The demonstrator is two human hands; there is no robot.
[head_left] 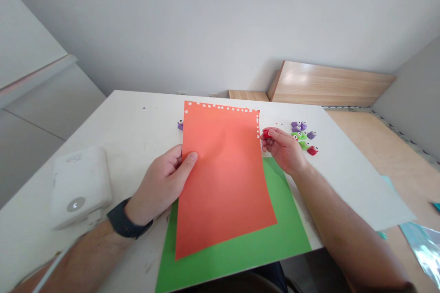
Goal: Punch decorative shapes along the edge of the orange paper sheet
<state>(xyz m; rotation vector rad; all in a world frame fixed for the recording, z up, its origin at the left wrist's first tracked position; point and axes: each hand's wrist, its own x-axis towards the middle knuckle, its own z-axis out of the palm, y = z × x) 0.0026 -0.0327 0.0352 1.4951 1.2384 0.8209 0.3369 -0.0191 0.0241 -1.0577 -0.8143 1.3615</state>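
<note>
My left hand point(165, 182) pinches the left edge of an orange paper sheet point(223, 174), thumb on top, holding it tilted above a green sheet point(275, 242). Small shapes are punched out along the orange sheet's far edge and its upper right edge. My right hand point(284, 150) grips a small red punch point(266, 134) pressed against the orange sheet's right edge near the top corner.
Several small purple, green and red punches point(304, 137) lie on the white table point(130, 123) just right of my right hand. One purple punch point(180, 124) peeks out left of the sheet. A white box-shaped device point(80, 185) sits at the left. Wooden boards point(326, 83) lean at the back.
</note>
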